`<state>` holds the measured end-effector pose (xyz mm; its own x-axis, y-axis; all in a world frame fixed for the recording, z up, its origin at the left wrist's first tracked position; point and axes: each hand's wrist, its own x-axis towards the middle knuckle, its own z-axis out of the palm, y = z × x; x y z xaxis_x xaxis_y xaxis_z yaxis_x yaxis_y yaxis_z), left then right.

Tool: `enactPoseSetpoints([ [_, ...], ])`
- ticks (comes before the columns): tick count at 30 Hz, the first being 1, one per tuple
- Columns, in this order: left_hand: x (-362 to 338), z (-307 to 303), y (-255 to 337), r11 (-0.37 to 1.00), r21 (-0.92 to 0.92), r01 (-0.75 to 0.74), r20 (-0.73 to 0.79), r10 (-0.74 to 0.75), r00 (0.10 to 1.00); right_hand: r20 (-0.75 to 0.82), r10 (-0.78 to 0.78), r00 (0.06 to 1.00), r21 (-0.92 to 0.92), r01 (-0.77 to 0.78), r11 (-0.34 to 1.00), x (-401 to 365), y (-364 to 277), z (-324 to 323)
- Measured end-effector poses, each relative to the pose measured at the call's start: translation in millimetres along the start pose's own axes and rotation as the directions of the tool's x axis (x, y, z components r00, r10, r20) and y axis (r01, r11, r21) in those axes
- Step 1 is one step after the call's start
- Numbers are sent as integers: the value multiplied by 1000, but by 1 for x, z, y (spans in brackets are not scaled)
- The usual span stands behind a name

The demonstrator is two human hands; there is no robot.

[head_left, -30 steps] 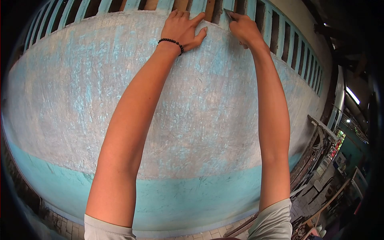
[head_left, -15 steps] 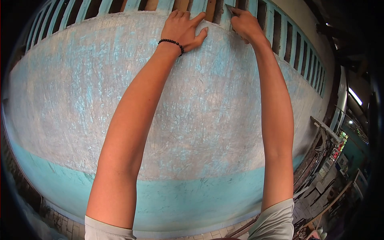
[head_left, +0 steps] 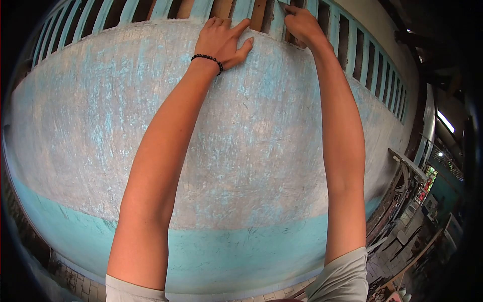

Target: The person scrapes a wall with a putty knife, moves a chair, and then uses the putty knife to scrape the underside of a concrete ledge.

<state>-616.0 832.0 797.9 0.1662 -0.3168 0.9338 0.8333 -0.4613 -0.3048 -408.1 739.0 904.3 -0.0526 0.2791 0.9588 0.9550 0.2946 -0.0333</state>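
Observation:
My left hand (head_left: 220,42), with a black bead bracelet (head_left: 207,57) at its wrist, lies with fingers spread against the top of the scraped wall (head_left: 241,136). Its fingertips reach the base of the turquoise slats (head_left: 201,9). To the right, my right hand (head_left: 303,28) is closed around a dark, thin-bladed scraper (head_left: 285,7). Only the blade's pointed corner shows, close to one slat (head_left: 277,22); the handle is hidden inside the fist. The wall is greyish with flecks of blue paint.
A smooth turquoise band (head_left: 241,259) runs along the lower wall above a paved floor (head_left: 83,284). At the right stand stacked wooden pieces (head_left: 402,176) and clutter, with a lit tube lamp (head_left: 446,121) farther back.
Both hands have shifted slightly left in view, the left hand also a little lower. The scraper's tip has moved left and up by the slat; both hands keep their pose.

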Motion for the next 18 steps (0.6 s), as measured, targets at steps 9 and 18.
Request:
enactPoseSetpoints([
  [9,1,-4,2,1000,-6,18,41,-17,999,-133,-123,983,-70,115,991,16,14,12],
  [18,0,-3,2,1000,5,13,29,-13,1000,38,94,995,1,-94,996,-17,-32,-16],
])
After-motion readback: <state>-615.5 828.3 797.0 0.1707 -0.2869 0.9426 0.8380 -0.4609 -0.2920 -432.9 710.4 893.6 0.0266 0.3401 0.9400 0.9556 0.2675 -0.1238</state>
